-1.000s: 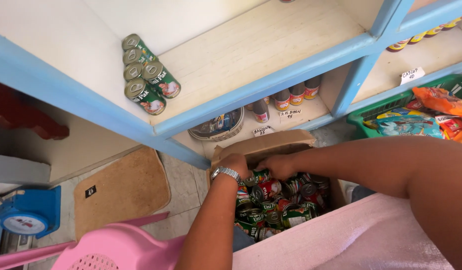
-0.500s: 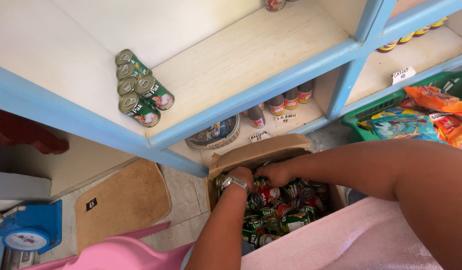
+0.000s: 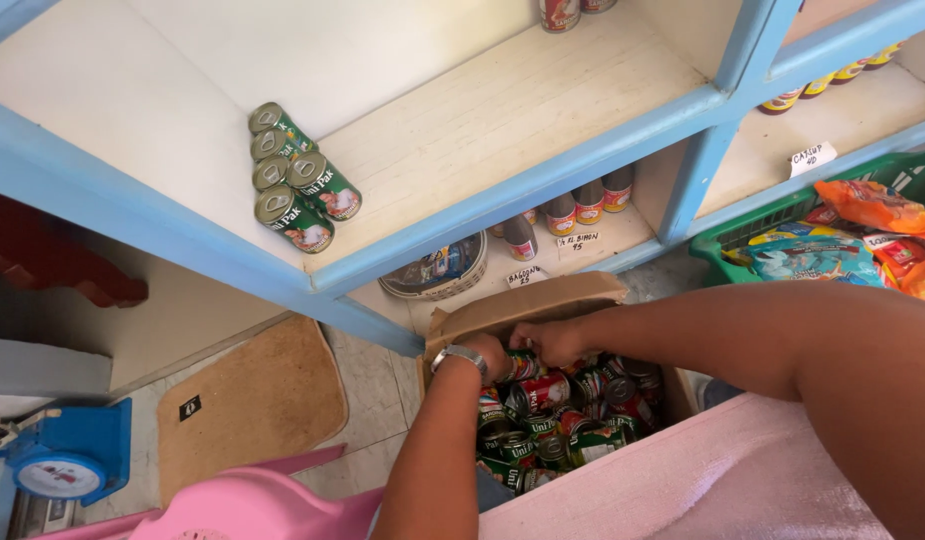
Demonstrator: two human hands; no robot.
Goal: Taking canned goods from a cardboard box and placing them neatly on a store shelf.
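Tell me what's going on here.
A person has both hands in a cardboard box of cans on the floor. The left hand and right hand meet over a can at the top of the pile. Five green cans stand on the blue shelf above.

Pale wooden shelves (image 3: 502,110) in a light blue frame (image 3: 542,170) fill the upper view, lit by soft daylight. Below lies a light tiled floor (image 3: 367,390) with a tan doormat (image 3: 247,405). A blue weighing scale (image 3: 62,465) stands at lower left, beside a pink plastic chair (image 3: 252,505).
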